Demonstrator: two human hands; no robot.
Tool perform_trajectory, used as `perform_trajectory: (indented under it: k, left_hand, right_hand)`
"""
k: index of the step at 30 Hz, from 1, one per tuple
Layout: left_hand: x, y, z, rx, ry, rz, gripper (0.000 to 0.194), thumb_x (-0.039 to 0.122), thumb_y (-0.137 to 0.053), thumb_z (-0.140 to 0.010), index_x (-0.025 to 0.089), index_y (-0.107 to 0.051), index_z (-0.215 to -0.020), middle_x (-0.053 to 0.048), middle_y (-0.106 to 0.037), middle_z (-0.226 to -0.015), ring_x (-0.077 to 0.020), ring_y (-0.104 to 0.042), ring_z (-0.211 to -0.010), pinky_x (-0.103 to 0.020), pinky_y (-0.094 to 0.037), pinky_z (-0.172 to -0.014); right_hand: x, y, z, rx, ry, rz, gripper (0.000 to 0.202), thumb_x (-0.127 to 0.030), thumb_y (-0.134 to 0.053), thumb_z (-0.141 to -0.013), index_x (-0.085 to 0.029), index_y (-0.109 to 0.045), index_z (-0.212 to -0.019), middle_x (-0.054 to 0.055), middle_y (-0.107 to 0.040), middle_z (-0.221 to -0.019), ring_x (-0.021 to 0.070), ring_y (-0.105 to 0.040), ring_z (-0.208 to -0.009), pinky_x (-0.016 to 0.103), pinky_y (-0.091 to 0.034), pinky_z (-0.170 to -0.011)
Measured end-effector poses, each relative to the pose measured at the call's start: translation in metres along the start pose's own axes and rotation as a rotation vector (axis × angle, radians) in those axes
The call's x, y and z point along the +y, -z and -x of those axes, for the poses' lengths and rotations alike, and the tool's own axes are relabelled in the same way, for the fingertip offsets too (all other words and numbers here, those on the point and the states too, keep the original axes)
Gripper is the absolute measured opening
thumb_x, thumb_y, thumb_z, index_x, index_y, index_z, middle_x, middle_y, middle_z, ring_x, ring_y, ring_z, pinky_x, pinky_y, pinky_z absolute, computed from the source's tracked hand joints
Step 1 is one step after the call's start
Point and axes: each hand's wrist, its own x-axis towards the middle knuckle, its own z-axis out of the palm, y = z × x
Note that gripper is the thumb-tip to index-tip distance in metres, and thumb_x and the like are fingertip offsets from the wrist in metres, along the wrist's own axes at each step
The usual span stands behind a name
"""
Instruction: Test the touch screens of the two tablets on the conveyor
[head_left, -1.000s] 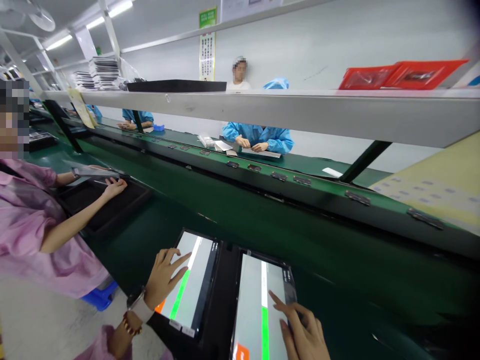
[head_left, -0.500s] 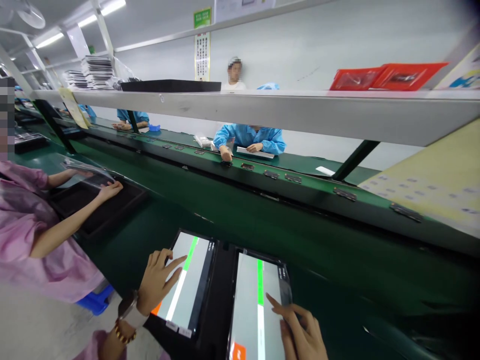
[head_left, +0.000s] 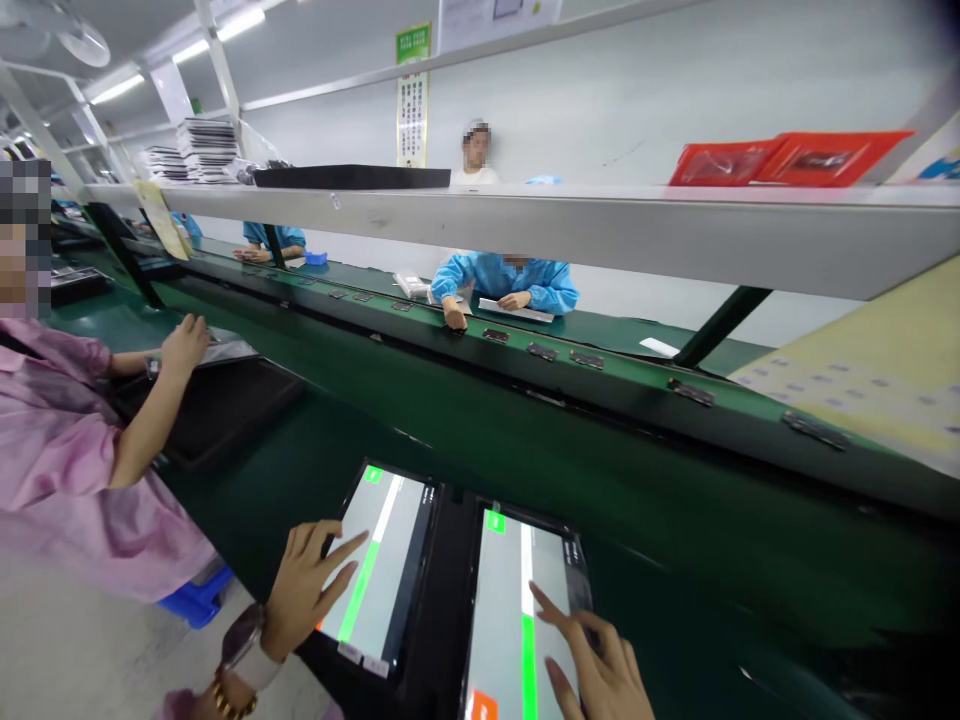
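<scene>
Two lit tablets lie side by side at the near edge of the green bench. My left hand (head_left: 304, 588) rests with spread fingers on the left tablet (head_left: 379, 560), index fingertip near its green stripe. My right hand (head_left: 596, 670) touches the right tablet (head_left: 517, 610), its index finger pointing at the screen's right side next to the white and green stripe. Each screen shows a small green square at its top. Both tablets sit in a black holder (head_left: 442, 590). Neither hand holds anything.
A person in a pink coat (head_left: 67, 460) works at my left over a black tray (head_left: 217, 405). Beyond the green conveyor (head_left: 525, 420), people in blue coats (head_left: 502, 280) sit. A grey shelf (head_left: 600, 225) carries red trays (head_left: 787, 160) and stacked parts.
The stripes on both screens have changed, green now on their lower parts, and green squares appeared at the top. My left hand slid slightly down. The neighbour's hand moved off the tray to the left.
</scene>
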Motion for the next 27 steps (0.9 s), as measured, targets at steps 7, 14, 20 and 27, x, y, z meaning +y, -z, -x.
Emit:
perform_trajectory:
  k: [7, 14, 20, 27]
  left_hand:
    - [-0.024, -0.027, -0.036, -0.063, 0.133, -0.064, 0.044, 0.044, -0.037, -0.105, 0.027, -0.056, -0.141, -0.009, -0.058, -0.113, -0.0217, -0.054, -0.097, -0.036, -0.047, -0.083]
    - [-0.048, -0.035, -0.07, -0.094, 0.161, -0.118, 0.039, 0.044, -0.038, -0.104, 0.032, -0.07, -0.123, -0.01, -0.059, -0.119, -0.0275, -0.055, -0.109, -0.043, -0.05, -0.088]
    - [-0.033, -0.006, -0.003, -0.097, 0.21, 0.084, 0.065, 0.046, -0.049, -0.099, 0.031, -0.025, -0.158, -0.009, -0.052, -0.144, -0.0278, -0.054, -0.129, -0.043, -0.054, -0.101]
    - [-0.053, -0.061, 0.081, -0.014, 0.409, 0.171, 0.124, 0.052, -0.07, -0.064, 0.059, 0.029, -0.139, 0.015, -0.04, -0.154, -0.0475, -0.056, -0.123, -0.066, -0.06, -0.072]
  right_hand:
    - [0.001, 0.014, -0.025, -0.023, 0.036, 0.06, 0.041, -0.037, -0.041, -0.102, -0.037, -0.042, -0.143, 0.008, -0.06, -0.116, 0.0233, -0.058, -0.101, 0.038, -0.054, -0.076]
    - [-0.032, 0.012, -0.1, -0.028, 0.235, 0.141, 0.028, -0.02, -0.041, -0.099, -0.019, -0.051, -0.125, 0.008, -0.067, -0.103, 0.0285, -0.052, -0.104, 0.045, -0.039, -0.085]
    - [-0.028, 0.033, -0.109, 0.061, 0.223, 0.142, 0.022, -0.021, -0.037, -0.1, -0.02, -0.057, -0.11, 0.006, -0.065, -0.095, 0.0237, -0.056, -0.094, 0.041, -0.042, -0.078]
    - [0.033, 0.017, -0.012, 0.148, 0.059, 0.303, 0.077, -0.047, -0.05, -0.096, -0.031, -0.01, -0.159, 0.019, -0.059, -0.135, 0.0364, -0.066, -0.111, 0.051, -0.059, -0.072]
